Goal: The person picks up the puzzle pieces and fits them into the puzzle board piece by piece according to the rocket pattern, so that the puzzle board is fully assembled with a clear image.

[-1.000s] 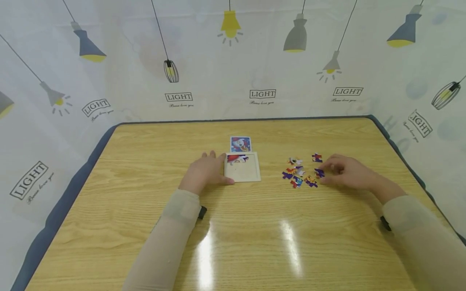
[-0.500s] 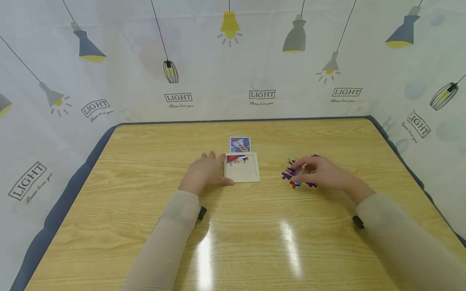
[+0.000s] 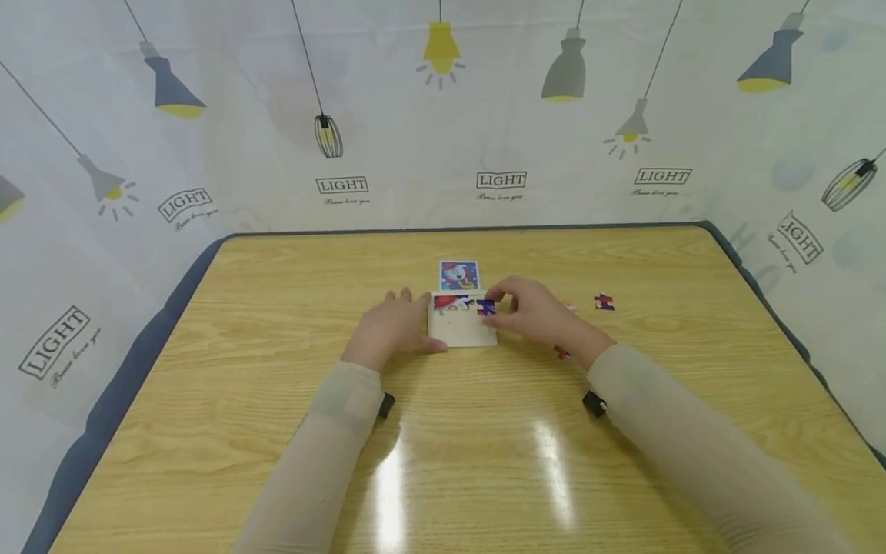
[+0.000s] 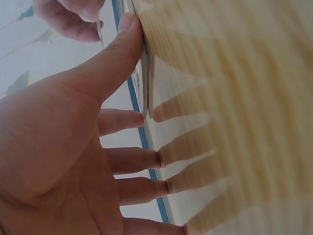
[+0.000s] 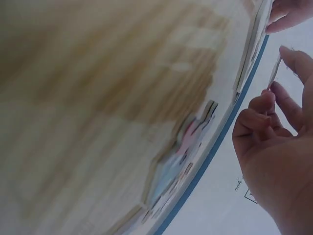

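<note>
My left hand [image 3: 396,325] lies at the left side of a shallow pale puzzle tray [image 3: 460,335], fingers straight. Its thumb [image 4: 128,23] touches the tray's near edge, and the other fingertips rest on the table in the left wrist view. Joined puzzle pieces [image 3: 450,303] with red and purple print fill part of the tray's top row. Over the tray's upper right, my right hand [image 3: 531,309] pinches a purple and red puzzle piece [image 3: 485,307] between thumb and fingers. Edge-on in the right wrist view, that puzzle piece [image 5: 275,71] is held above the surface.
A picture card [image 3: 458,275] lies against the tray's far edge. One loose puzzle piece [image 3: 604,301] lies to the right. The other loose pieces [image 5: 178,156] are mostly behind my right hand and forearm in the head view. A patterned cloth stands behind the table.
My right hand has moved left from the loose pieces to above the tray, bringing the purple and red puzzle piece with it. My left hand has stayed at the tray.
</note>
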A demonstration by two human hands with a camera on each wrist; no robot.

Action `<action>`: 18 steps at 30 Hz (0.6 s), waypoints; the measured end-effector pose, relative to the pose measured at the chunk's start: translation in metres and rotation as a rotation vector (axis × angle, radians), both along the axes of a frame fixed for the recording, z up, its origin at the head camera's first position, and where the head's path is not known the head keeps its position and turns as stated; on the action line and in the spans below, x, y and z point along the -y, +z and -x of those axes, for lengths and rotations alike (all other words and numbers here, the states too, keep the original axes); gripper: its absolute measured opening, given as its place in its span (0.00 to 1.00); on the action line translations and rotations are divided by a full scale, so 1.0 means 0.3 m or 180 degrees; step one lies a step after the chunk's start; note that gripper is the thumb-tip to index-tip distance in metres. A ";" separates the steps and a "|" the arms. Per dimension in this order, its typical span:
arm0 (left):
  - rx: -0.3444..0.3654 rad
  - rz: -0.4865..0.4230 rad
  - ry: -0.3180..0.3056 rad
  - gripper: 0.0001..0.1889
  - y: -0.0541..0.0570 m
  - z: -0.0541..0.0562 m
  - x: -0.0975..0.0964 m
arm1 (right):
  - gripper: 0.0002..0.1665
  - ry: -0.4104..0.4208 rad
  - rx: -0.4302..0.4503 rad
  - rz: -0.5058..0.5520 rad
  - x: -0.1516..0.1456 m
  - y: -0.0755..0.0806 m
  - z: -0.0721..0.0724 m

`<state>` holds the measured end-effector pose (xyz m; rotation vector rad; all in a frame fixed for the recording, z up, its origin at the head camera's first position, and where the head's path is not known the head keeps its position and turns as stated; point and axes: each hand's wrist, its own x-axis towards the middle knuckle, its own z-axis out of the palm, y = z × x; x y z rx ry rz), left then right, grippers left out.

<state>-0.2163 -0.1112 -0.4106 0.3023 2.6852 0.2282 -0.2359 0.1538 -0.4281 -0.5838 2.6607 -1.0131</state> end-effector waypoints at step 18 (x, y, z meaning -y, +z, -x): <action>0.0037 -0.0016 0.0021 0.56 0.002 0.005 -0.002 | 0.23 -0.0130 -0.0005 -0.0527 0.082 -0.011 0.076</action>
